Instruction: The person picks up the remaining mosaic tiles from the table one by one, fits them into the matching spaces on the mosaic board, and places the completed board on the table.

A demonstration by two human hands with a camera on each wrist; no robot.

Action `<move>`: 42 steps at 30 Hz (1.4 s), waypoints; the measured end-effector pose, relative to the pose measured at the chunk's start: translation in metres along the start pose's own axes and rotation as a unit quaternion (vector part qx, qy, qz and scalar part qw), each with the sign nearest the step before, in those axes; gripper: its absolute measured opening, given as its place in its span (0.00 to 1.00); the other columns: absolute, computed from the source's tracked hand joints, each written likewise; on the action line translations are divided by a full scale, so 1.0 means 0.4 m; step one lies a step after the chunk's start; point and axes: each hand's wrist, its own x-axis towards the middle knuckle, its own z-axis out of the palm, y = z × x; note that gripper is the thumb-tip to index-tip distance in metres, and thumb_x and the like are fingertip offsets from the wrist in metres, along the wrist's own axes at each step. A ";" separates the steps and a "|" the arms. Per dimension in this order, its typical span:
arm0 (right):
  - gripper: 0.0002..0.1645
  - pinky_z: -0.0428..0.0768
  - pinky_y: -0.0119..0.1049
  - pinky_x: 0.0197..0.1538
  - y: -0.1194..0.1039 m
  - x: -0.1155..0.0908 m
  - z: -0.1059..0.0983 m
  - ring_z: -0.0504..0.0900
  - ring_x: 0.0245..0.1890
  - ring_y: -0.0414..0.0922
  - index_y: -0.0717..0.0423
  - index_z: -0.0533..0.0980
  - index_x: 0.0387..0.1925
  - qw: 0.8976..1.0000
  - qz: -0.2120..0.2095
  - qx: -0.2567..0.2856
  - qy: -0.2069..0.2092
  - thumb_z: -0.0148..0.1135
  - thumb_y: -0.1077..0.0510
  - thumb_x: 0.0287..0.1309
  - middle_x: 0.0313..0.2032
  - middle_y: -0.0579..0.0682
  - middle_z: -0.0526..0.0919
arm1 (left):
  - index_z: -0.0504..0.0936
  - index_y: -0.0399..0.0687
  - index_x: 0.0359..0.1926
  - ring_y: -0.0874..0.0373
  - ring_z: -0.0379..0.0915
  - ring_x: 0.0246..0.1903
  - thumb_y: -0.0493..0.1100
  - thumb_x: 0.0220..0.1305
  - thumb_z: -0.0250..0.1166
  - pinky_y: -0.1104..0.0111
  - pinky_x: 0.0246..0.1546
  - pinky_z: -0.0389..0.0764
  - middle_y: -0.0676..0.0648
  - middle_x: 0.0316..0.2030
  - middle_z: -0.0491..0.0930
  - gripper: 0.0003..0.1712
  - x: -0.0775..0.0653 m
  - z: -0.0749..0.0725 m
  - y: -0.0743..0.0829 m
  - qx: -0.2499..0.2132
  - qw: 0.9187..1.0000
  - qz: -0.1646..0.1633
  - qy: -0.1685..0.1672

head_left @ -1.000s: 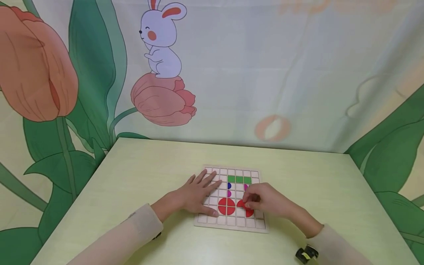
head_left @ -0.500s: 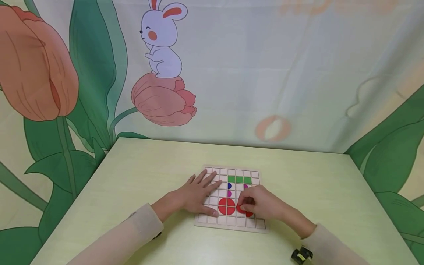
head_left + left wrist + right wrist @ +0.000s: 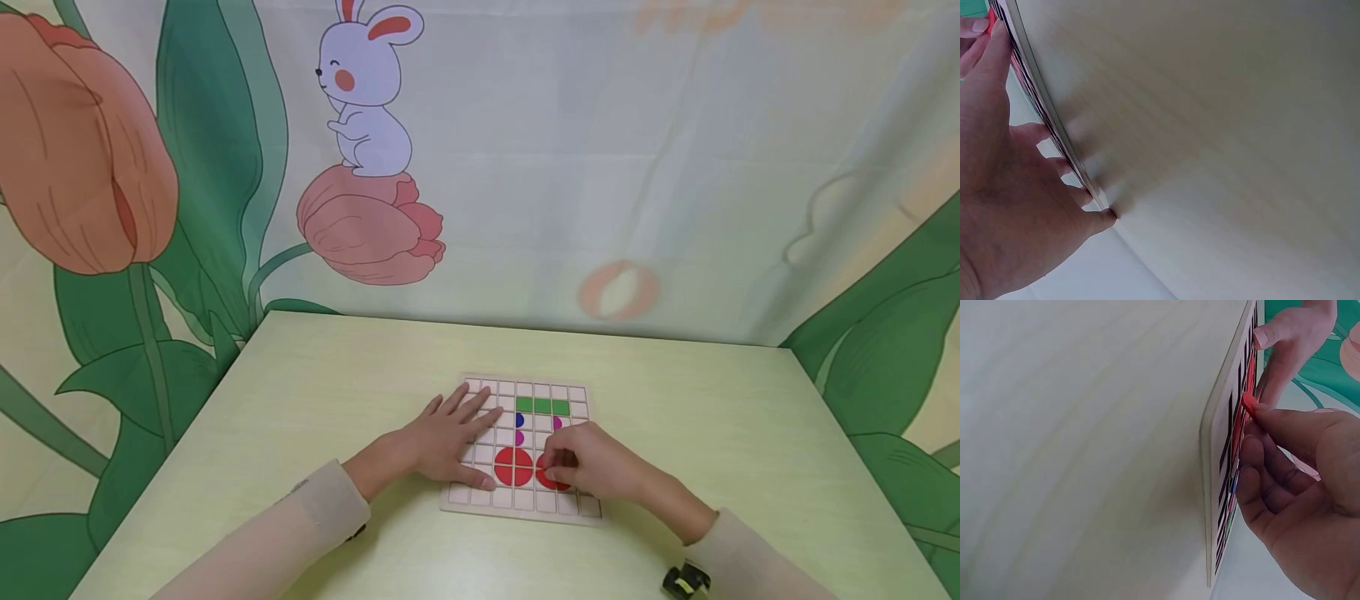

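Observation:
A square wooden grid board (image 3: 525, 505) lies on the table. My left hand (image 3: 450, 437) rests on its left part, fingers spread straight; in the left wrist view that hand (image 3: 1022, 187) has its fingertips along the board's edge. Over the lower right cells, my right hand (image 3: 596, 458) pinches a small red piece (image 3: 1249, 404) between thumb and fingers, tilted at the board's face. A red circle (image 3: 504, 476) of quarter pieces sits left of it. The red shape (image 3: 553, 483) under the right fingers is partly hidden.
Three green squares (image 3: 542, 406) form a row near the board's top. Below are a blue half-round piece (image 3: 519, 421) and magenta pieces (image 3: 519, 437). A pale table (image 3: 360, 358) surrounds the board, and a printed curtain (image 3: 525, 167) hangs behind.
My right hand has shifted slightly left over the right-hand red shape, still pinching the red piece. My left hand has stayed in place.

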 end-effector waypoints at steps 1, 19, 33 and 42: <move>0.05 0.83 0.31 0.36 0.000 0.000 0.001 0.78 0.31 0.39 0.48 0.86 0.37 1.000 -0.001 -0.004 0.001 0.75 0.61 0.65 0.31 0.34 0.83 | 0.45 0.62 0.87 0.38 0.26 0.84 0.85 0.59 0.60 0.36 0.78 0.44 0.46 0.86 0.34 0.66 0.000 0.000 0.000 0.000 1.000 0.000 0.000; 0.12 0.80 0.29 0.38 -0.007 -0.021 -0.022 0.77 0.33 0.37 0.52 0.87 0.46 0.997 -0.039 -0.061 -0.031 0.79 0.62 0.60 0.33 0.39 0.80 | 0.45 0.62 0.87 0.38 0.26 0.84 0.84 0.59 0.60 0.36 0.78 0.44 0.46 0.86 0.34 0.66 -0.002 -0.006 0.003 0.001 1.000 -0.002 -0.003; 0.10 0.80 0.29 0.37 0.002 -0.027 0.001 0.76 0.34 0.38 0.49 0.86 0.42 0.998 -0.021 -0.067 -0.007 0.79 0.56 0.61 0.34 0.38 0.80 | 0.44 0.62 0.87 0.39 0.25 0.84 0.84 0.59 0.60 0.36 0.79 0.43 0.47 0.86 0.33 0.66 -0.001 -0.003 0.002 -0.001 1.000 -0.004 -0.004; 0.11 0.79 0.29 0.37 -0.005 -0.029 0.018 0.74 0.34 0.36 0.46 0.85 0.39 0.990 -0.027 -0.140 0.020 0.80 0.51 0.60 0.33 0.36 0.77 | 0.44 0.63 0.87 0.39 0.25 0.84 0.85 0.58 0.59 0.36 0.78 0.44 0.47 0.86 0.33 0.67 0.002 0.000 0.000 0.001 1.000 -0.002 -0.005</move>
